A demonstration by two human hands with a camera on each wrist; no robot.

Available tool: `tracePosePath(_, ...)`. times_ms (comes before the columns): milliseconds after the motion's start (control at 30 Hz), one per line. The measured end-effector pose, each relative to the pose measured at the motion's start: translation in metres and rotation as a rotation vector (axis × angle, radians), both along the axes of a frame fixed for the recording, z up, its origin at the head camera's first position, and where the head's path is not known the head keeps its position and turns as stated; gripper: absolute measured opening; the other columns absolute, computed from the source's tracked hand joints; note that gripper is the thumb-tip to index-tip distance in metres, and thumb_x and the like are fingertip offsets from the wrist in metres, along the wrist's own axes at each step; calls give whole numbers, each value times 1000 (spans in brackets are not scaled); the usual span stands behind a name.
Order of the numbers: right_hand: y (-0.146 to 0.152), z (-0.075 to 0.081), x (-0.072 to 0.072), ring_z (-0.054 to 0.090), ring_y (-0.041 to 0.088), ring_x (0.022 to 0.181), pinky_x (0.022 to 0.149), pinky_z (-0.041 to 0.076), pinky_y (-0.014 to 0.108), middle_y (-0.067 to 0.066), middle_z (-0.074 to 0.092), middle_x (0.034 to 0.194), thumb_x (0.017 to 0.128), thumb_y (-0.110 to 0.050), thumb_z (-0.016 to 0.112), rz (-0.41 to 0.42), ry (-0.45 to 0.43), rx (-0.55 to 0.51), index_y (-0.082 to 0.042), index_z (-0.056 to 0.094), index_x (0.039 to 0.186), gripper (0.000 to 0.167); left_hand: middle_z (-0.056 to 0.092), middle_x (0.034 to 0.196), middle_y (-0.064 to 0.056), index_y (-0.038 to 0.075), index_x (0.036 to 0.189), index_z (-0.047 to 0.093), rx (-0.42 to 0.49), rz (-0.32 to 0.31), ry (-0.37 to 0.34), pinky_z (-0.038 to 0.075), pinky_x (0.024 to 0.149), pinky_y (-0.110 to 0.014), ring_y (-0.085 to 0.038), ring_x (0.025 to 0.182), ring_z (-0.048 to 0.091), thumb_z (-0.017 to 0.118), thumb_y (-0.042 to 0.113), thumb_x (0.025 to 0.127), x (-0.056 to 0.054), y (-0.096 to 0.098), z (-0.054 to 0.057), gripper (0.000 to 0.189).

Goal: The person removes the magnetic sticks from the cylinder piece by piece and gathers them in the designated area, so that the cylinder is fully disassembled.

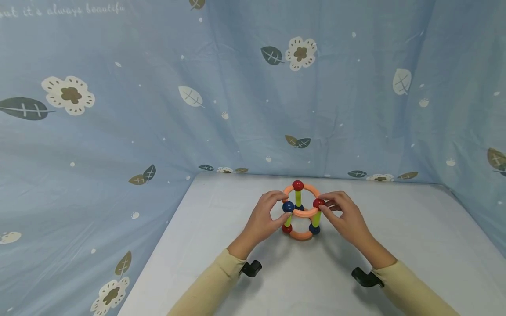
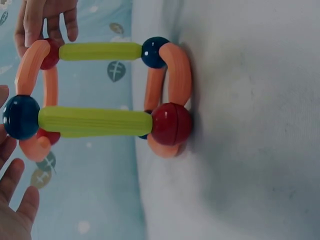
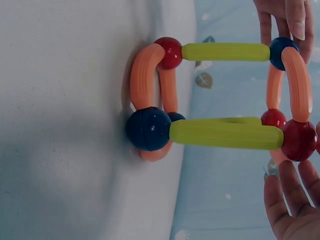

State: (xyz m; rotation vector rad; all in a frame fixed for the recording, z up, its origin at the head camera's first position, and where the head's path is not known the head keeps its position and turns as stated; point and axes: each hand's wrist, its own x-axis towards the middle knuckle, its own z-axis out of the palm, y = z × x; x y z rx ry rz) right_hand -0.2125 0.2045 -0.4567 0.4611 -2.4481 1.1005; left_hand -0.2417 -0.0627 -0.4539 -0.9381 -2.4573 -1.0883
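Observation:
A frame of magnetic rods and balls [image 1: 300, 235] stands upright on the table, with orange curved rods forming its top and bottom rings and green rods [image 2: 97, 121] joining them. My left hand [image 1: 264, 217] is at the upper blue ball [image 1: 288, 206], its thumb and index finger spread to either side, fingertips right at its surface. On the other side my right hand [image 1: 348, 217] pinches the upper red ball [image 1: 319, 203] between thumb and index finger. Its remaining fingers [image 3: 287, 182] extend loosely below the ball in the right wrist view. Another red ball [image 1: 298, 185] tops the rear.
White cloth covers the table [image 1: 221, 197]. A blue patterned curtain [image 1: 245, 87] hangs behind it and along the left side. Black wrist mounts [image 1: 251, 268] sit at both sleeve cuffs.

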Motion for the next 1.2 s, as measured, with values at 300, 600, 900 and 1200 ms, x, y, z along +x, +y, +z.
tracePosePath(300, -2, -2, -2, 63, 16, 95, 82, 60, 42, 5, 60, 114, 97, -18, 72, 4, -11, -6, -13, 71, 121, 24, 60, 132, 3, 15, 130, 64, 3, -53, -13, 39, 114, -38, -16, 133, 48, 79, 25, 92, -3, 8, 0, 42)
tracePosePath(600, -3, -3, -3, 63, 17, 93, 82, 60, 44, 5, 59, 112, 95, -15, 74, 12, 3, -12, -12, 71, 120, 26, 66, 125, 6, 13, 121, 70, 9, -119, -83, 35, 117, -45, -17, 143, 40, 80, 22, 90, -6, 15, -2, 34)
tracePosePath(900, -1, -4, -3, 63, 17, 92, 82, 59, 43, 6, 60, 113, 95, -15, 74, 1, 5, -8, -11, 71, 121, 26, 70, 118, 5, 14, 112, 73, 10, -220, -12, 26, 122, -40, -20, 131, 53, 79, 13, 90, -12, 21, -1, 23)
tracePosePath(1200, -1, -2, -2, 65, 19, 93, 82, 59, 44, 6, 60, 112, 94, -14, 75, -5, 3, 11, -11, 71, 122, 29, 70, 115, 7, 17, 110, 76, -7, -238, 3, 32, 118, -40, -16, 122, 57, 79, 14, 90, -14, 22, 0, 20)
